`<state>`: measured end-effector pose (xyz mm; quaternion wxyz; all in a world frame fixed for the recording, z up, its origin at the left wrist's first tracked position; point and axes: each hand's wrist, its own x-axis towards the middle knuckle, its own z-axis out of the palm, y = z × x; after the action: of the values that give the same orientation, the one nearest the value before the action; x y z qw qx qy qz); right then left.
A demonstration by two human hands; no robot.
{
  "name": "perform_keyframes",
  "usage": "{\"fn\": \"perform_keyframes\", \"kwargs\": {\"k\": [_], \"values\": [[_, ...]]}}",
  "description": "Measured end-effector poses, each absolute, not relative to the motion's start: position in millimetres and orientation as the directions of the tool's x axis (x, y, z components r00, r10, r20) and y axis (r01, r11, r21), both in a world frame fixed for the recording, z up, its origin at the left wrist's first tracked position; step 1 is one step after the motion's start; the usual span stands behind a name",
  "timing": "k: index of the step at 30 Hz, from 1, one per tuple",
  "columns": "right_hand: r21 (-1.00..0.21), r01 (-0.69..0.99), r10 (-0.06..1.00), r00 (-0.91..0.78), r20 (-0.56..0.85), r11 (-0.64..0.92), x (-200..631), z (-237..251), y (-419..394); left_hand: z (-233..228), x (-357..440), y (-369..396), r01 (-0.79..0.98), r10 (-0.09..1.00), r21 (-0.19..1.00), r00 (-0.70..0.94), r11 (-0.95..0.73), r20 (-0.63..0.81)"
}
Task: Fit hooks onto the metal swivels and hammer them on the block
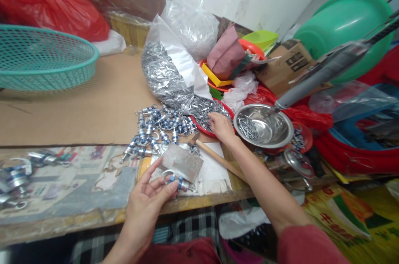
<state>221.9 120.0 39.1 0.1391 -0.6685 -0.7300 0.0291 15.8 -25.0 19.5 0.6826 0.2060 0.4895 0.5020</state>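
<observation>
Head view. Left hand [149, 197]: fingers closed on a blue-and-silver fitting [180, 182], held at the table's near edge, just below a metal block [182, 162]. Right hand [220, 127]: fingers curled into small metal parts on a red plate [208, 119]; grip cannot be told. Loose fittings pile [157, 129] lies between. Steel bowl [263, 126] beside the plate.

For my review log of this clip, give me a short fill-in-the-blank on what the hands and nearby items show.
1. The left hand holds a blue-and-silver ____.
2. The right hand reaches into the ____ tray of small metal parts.
3. The steel bowl lies to the ____ of the right hand.
4. The mesh basket is coloured ____.

Missing: swivel fitting; red; right; teal
</observation>
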Motion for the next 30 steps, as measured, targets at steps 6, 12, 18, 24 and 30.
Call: {"fn": "perform_keyframes", "kwargs": {"k": [6, 12, 18, 24, 30], "values": [[-0.219, 0.974, 0.995, -0.035, 0.092, 0.054, 235.9, 12.8, 142.6, 15.6, 22.6, -25.5, -0.49, 0.91, 0.802, -0.041, 0.342, -0.413], [-0.415, 0.91, 0.989, 0.042, 0.141, 0.02, 246.6, 25.2, 123.2, 8.6, 22.7, -21.8, -0.488, 0.921, 0.819, -0.072, 0.302, -0.383], [-0.779, 0.616, 0.985, -0.17, 0.008, 0.113, 200.2, 40.1, 55.0, 4.7, 19.4, -17.9, -0.485, 0.936, 0.83, -0.057, 0.278, -0.346], [-0.793, 0.534, 0.855, -0.518, -0.033, 0.293, 161.9, 48.7, 25.8, 6.1, 18.9, -18.0, -0.497, 0.944, 0.825, -0.035, 0.268, -0.328], [-0.658, 0.582, 0.764, -0.645, -0.015, 0.478, 153.7, 60.1, 39.8, 6.1, 20.8, -17.0, -0.507, 0.947, 0.821, -0.03, 0.262, -0.321]]}}
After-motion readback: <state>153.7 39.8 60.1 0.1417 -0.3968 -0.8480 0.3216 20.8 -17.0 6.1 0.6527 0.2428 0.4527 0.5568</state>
